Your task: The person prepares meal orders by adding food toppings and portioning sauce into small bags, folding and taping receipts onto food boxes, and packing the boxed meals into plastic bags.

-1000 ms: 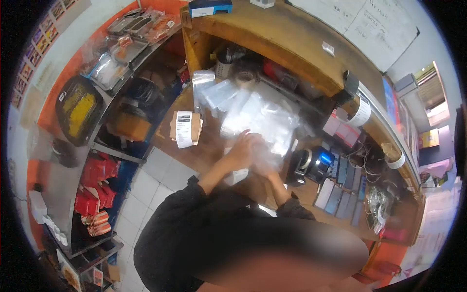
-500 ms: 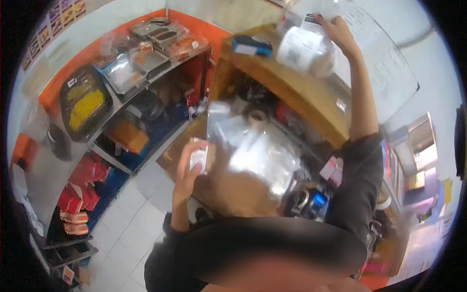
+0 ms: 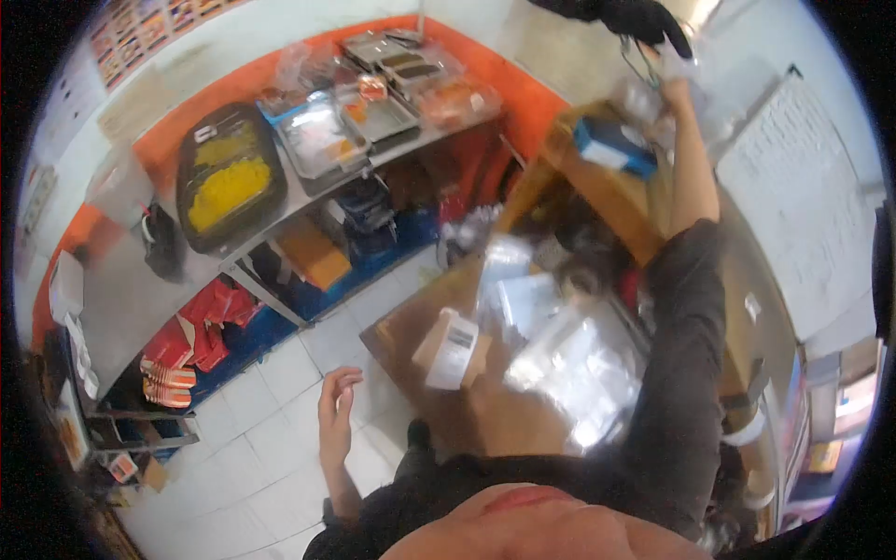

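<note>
My left hand (image 3: 337, 415) is held over the tiled floor, left of the brown table (image 3: 411, 322). Its fingers are loosely bent and apart, with nothing in them. A small brown package with a white printed label (image 3: 455, 349) lies on that table, apart from the hand. My right arm stretches up past the wooden counter, and my right hand (image 3: 676, 86) is at the top by some clear plastic. A black shape (image 3: 644, 21) overlaps it from above; I cannot make out what that is. Blur hides the right fingers and anything they hold.
Clear plastic bags (image 3: 579, 373) are heaped on the brown table. A blue and black box (image 3: 614, 147) sits on the wooden counter. On the left shelf stand a black tray of yellow food (image 3: 229, 194) and metal trays (image 3: 317, 140). A whiteboard (image 3: 793, 187) is at right.
The labelled package has left my left hand and lies on the table. My right hand has moved off the white label roll toward the upper wall. The view has shifted left.
</note>
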Demonstrator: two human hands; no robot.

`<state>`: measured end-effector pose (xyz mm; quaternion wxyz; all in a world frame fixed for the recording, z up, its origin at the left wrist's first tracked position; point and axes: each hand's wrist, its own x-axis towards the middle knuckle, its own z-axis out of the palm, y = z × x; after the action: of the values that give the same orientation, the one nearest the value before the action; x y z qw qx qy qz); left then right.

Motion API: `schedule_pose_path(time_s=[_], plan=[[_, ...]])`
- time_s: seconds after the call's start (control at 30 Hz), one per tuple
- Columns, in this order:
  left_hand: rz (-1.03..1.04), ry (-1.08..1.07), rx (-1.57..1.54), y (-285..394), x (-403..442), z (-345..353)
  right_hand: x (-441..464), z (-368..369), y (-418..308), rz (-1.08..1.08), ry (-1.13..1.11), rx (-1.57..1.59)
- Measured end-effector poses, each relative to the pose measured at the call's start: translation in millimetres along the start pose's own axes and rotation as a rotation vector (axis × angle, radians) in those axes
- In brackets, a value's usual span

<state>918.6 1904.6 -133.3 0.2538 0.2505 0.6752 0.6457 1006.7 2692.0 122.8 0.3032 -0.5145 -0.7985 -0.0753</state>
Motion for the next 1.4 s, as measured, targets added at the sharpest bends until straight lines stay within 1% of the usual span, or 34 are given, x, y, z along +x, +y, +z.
schedule_pose_path(time_s=[0.03, 0.07, 0.13, 0.2, 0.23, 0.27, 0.33, 0.37, 0.4, 0.47, 0.5, 0.53, 0.57, 0.6, 0.63, 0.67, 0.7, 0.73, 0.8, 0.83, 0.87, 0.93, 1.0, 1.07, 1.1, 1.13, 1.17, 1.23, 1.27, 1.3, 1.33, 1.4], plan=[[0.016, 0.000, -0.041, -2, 6, 9, -17, -20, -9, -0.031, 0.017, 0.013], [0.024, -0.010, -0.080, -3, 11, 19, -50, -44, -18, -0.081, 0.083, 0.075], [0.097, -0.172, -0.021, 3, 25, 40, -131, -106, -40, -0.178, 0.185, 0.251], [0.118, -0.322, -0.049, 20, 32, 69, -231, -172, -68, -0.247, 0.155, 0.465], [0.094, -0.410, -0.110, 23, 34, 85, -279, -197, -77, -0.246, 0.078, 0.548], [0.078, -0.487, -0.176, 23, 36, 101, -329, -213, -78, -0.207, -0.055, 0.599], [0.043, -0.653, -0.217, 15, 37, 135, -410, -213, -61, -0.091, -0.380, 0.583], [0.002, -0.709, -0.226, 6, 33, 153, -441, -200, -44, -0.124, -0.600, 0.356], [-0.032, -0.760, -0.235, -3, 29, 170, -479, -164, -2, -0.165, -0.732, 0.292], [-0.070, -0.840, -0.222, -5, 21, 202, -547, -101, 75, 0.229, -0.982, 0.461], [-0.083, -0.845, -0.207, -13, 14, 217, -585, -62, 118, 0.521, -1.098, 0.567], [-0.100, -0.848, -0.200, -22, 8, 229, -610, -43, 136, 0.629, -1.191, 0.651], [-0.134, -0.888, -0.148, -30, 3, 240, -628, -33, 139, 0.732, -1.158, 0.829], [-0.169, -0.928, -0.093, -40, -1, 250, -639, -21, 144, 0.744, -1.170, 0.837], [-0.125, -0.941, -0.041, -51, -5, 258, -651, -9, 151, 0.695, -0.956, 0.809], [-0.144, -0.943, -0.027, -59, -10, 264, -655, -6, 147, 0.646, -0.743, 0.774], [-0.146, -0.961, -0.003, -66, -15, 268, -657, -8, 146, 0.525, -0.635, 0.681], [-0.140, -0.979, 0.017, -71, -17, 274, -654, -14, 141, 0.536, -0.638, 0.686], [-0.125, -0.959, 0.030, -78, -21, 286, -641, -27, 133, 0.352, -0.476, 0.569], [-0.113, -0.935, 0.040, -81, -24, 291, -625, -37, 130, 0.364, -0.487, 0.666], [-0.123, -0.920, 0.039, -86, -24, 298, -614, -36, 133, 0.411, -0.494, 0.671], [0.259, -0.791, 0.236, -101, -17, 315, -584, -29, 137, 0.348, -0.313, 0.673], [0.390, -0.635, 0.318, -113, 2, 331, -558, -19, 126, 0.347, -0.381, 0.662], [0.462, -0.410, 0.481, -122, 23, 340, -547, 3, 108, 0.334, -0.440, 0.659], [0.490, -0.385, 0.544, -127, 33, 339, -545, 16, 94, 0.185, -0.450, 0.664], [0.476, -0.360, 0.552, -131, 39, 336, -543, 28, 80, 0.038, -0.457, 0.666], [0.476, -0.371, 0.549, -132, 43, 332, -542, 43, 64, -0.112, -0.452, 0.605], [0.476, -0.369, 0.552, -133, 46, 323, -543, 71, 32, -0.122, -0.544, 0.783], [0.469, -0.351, 0.557, -136, 46, 317, -542, 84, 15, -0.249, -0.512, 0.740], [0.402, -0.309, 0.488, -139, 45, 311, -544, 96, -3, -0.337, -0.434, 0.729], [0.340, -0.275, 0.413, -141, 44, 306, -544, 108, -23, -0.340, -0.436, 0.729], [0.307, -0.254, 0.381, -143, 41, 296, -548, 125, -44, -0.337, -0.349, 0.760]])
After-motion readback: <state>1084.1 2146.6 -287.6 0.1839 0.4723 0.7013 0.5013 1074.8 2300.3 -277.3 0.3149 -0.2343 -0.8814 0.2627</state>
